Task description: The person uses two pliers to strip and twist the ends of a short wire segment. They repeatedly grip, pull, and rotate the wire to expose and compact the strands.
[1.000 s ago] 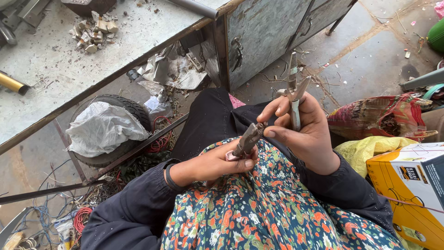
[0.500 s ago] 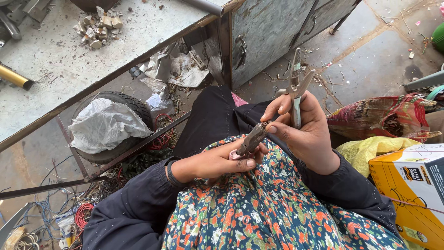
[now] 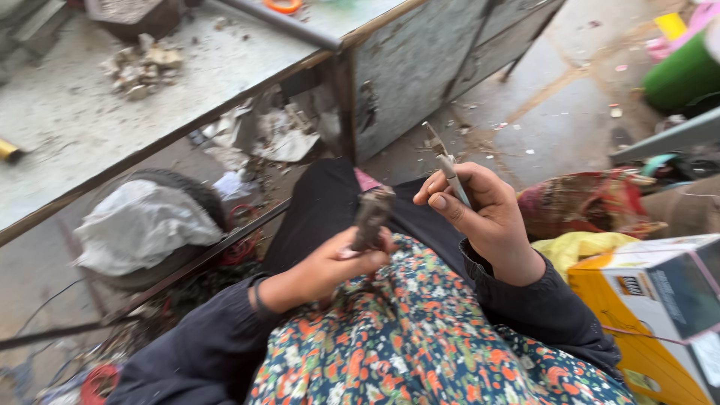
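I sit with a flowered cloth (image 3: 420, 345) over my lap. My left hand (image 3: 337, 262) grips a small dark, rusty metal part (image 3: 371, 217) and holds it upright above my knee. My right hand (image 3: 484, 214) is closed around a slim grey metal tool (image 3: 448, 166) whose tip points up and away. The two hands are a short way apart, and the tool does not touch the part.
A grey metal workbench (image 3: 112, 127) with a pile of scrap bits (image 3: 142, 67) stands in front. Beneath it lie a tyre with a white bag (image 3: 139, 225), crumpled paper (image 3: 281, 139) and wires. A yellow cardboard box (image 3: 660, 315) and a yellow bag (image 3: 581, 251) sit at my right.
My hands have drawn apart: the tool no longer meets the metal part. My left hand has turned the part more upright. The view has shifted slightly.
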